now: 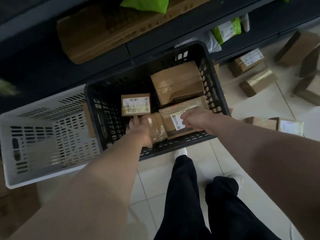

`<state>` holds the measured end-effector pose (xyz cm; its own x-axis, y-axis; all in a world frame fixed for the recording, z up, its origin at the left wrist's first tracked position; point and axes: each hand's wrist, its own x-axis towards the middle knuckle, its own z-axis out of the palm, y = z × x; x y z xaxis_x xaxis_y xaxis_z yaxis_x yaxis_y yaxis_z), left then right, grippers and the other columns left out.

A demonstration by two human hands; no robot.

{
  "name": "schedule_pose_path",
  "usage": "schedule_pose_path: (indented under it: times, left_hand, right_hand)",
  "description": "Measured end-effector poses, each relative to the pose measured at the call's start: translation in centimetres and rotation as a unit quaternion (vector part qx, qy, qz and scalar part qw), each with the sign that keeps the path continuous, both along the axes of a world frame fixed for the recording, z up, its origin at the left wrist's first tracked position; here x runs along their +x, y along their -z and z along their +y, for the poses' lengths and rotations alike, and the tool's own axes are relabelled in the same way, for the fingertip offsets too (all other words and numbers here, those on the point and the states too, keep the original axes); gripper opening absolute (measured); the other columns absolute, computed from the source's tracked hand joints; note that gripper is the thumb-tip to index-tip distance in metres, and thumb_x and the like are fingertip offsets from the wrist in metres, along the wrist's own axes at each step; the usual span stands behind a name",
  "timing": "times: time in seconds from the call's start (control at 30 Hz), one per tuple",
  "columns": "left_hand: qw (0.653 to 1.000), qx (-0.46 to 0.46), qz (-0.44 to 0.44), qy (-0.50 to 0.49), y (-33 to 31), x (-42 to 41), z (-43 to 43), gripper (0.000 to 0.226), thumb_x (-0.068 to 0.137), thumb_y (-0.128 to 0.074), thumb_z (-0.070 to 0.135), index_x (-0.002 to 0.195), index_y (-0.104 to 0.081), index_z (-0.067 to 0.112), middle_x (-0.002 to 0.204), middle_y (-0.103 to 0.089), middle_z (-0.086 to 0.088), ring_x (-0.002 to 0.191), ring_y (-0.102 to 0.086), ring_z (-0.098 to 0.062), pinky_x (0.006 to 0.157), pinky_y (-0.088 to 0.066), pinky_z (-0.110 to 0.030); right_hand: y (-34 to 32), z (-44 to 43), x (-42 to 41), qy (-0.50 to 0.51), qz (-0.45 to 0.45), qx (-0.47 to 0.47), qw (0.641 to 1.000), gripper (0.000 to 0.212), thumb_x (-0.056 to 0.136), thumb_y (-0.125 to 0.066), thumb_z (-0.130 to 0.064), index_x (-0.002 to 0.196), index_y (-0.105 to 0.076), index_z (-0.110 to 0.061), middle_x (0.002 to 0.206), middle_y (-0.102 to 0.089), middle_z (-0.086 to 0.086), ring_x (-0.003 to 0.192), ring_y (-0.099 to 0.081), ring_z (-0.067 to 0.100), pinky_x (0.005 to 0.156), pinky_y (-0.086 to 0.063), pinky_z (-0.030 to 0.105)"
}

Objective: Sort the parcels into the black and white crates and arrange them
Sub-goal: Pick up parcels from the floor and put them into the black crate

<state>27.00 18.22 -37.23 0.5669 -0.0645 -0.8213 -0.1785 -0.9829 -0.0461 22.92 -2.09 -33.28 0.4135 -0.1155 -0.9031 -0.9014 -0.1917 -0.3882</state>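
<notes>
A black slotted crate (214, 87) stands on the floor with several brown cardboard parcels inside. My left hand (138, 125) reaches into it, fingertips touching the near edge of a small labelled box (135, 104). My right hand (194, 118) hovers with loosely curled fingers over a labelled flat parcel (168, 123) at the crate's near right. A larger plain brown parcel (176, 82) lies at the far right of the crate. A taped parcel (156, 129) sits between my hands. The white crate (34, 177) stands to the left, holding nothing I can see.
Dark shelving (103, 54) runs behind the crates, holding a cardboard box (90, 32) and green mailers (145, 4). Loose cardboard parcels (249, 63) lie on the tiled floor at right. My legs and feet are just below the black crate.
</notes>
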Motion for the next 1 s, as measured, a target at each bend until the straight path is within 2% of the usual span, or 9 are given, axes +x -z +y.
schedule_pose_path:
  times: [0.1,0.23,0.47,0.57,0.63,0.73,0.83,0.93,1.0]
  left_hand:
    - [1.000,-0.001,0.009,0.019,3.4,-0.2,2.0,0.142,0.062,-0.090,0.022,0.153,0.018,0.030,0.161,0.022,-0.013,0.150,0.014,-0.034,0.122,-0.008,-0.053]
    - [0.996,-0.052,-0.029,0.069,6.5,0.2,3.1,0.143,0.060,-0.092,0.027,0.152,0.018,0.035,0.159,0.029,-0.014,0.149,0.019,-0.036,0.122,-0.001,-0.053]
    - [0.981,-0.030,-0.077,0.178,6.1,2.6,2.7,0.121,0.054,-0.087,0.044,0.146,-0.010,0.029,0.140,-0.020,-0.015,0.130,-0.026,-0.036,0.107,-0.035,-0.050]
    - [0.980,-0.023,-0.052,0.192,6.5,2.2,0.9,0.126,0.057,-0.090,0.036,0.153,-0.008,0.027,0.148,-0.016,-0.017,0.135,-0.025,-0.038,0.108,-0.037,-0.051]
    - [0.993,-0.068,0.010,0.092,7.0,1.9,0.0,0.133,0.061,-0.091,0.032,0.156,0.002,0.030,0.160,-0.002,-0.013,0.144,-0.020,-0.037,0.113,-0.034,-0.051]
    - [0.990,-0.119,0.007,-0.075,6.8,2.4,0.0,0.108,0.080,-0.073,0.002,0.158,-0.002,0.028,0.166,0.006,-0.008,0.140,-0.038,-0.028,0.101,-0.046,-0.036]
    - [0.985,-0.080,-0.120,-0.093,6.3,3.7,1.3,0.074,0.088,-0.057,-0.010,0.152,-0.028,0.012,0.159,-0.025,-0.016,0.130,-0.051,-0.031,0.096,-0.049,-0.035]
    - [0.984,-0.048,-0.138,-0.104,5.3,5.4,2.0,0.050,0.093,-0.051,-0.006,0.141,-0.043,0.008,0.132,-0.055,-0.016,0.114,-0.059,-0.031,0.083,-0.050,-0.035]
    - [0.986,-0.048,-0.138,-0.085,4.1,6.4,1.7,0.042,0.094,-0.049,-0.003,0.134,-0.052,0.011,0.125,-0.061,-0.013,0.112,-0.060,-0.029,0.079,-0.047,-0.034]
  right_hand:
    - [2.8,1.9,1.6,-0.031,-0.011,0.014,0.999,0.032,0.096,-0.052,-0.004,0.127,-0.060,0.000,0.130,-0.060,0.019,0.118,-0.060,0.030,0.100,-0.049,0.038]
    - [5.3,3.0,3.4,-0.060,-0.006,0.015,0.998,0.036,0.095,-0.052,-0.003,0.131,-0.057,0.000,0.134,-0.057,0.020,0.124,-0.055,0.033,0.099,-0.046,0.038]
    - [7.4,3.3,4.7,-0.045,0.024,-0.035,0.998,0.025,0.096,-0.051,-0.010,0.117,-0.065,-0.006,0.121,-0.065,0.013,0.113,-0.062,0.026,0.090,-0.052,0.034]
    - [7.4,3.8,4.8,-0.051,0.028,-0.026,0.998,0.025,0.095,-0.052,-0.008,0.117,-0.064,-0.007,0.120,-0.065,0.013,0.110,-0.062,0.025,0.088,-0.052,0.033]
    - [7.5,3.9,4.9,-0.068,0.021,-0.025,0.997,0.028,0.094,-0.052,-0.006,0.119,-0.064,-0.005,0.121,-0.064,0.014,0.112,-0.062,0.026,0.091,-0.052,0.036]
    - [7.6,3.5,5.1,-0.070,0.017,-0.029,0.997,0.029,0.096,-0.049,-0.005,0.121,-0.062,-0.003,0.125,-0.063,0.015,0.116,-0.061,0.028,0.095,-0.051,0.039]
    - [7.3,2.8,4.9,-0.054,0.016,-0.034,0.998,0.028,0.097,-0.051,-0.009,0.122,-0.062,-0.004,0.124,-0.064,0.015,0.115,-0.061,0.028,0.086,-0.053,0.031]
    - [6.6,2.5,4.6,-0.045,0.002,-0.003,0.999,0.034,0.097,-0.050,-0.003,0.130,-0.057,0.002,0.132,-0.058,0.019,0.123,-0.056,0.031,0.062,-0.042,0.014]
    - [5.9,2.3,4.7,-0.048,-0.003,-0.012,0.999,0.032,0.097,-0.049,-0.004,0.128,-0.059,0.001,0.130,-0.061,0.018,0.121,-0.058,0.029,0.069,-0.046,0.018]
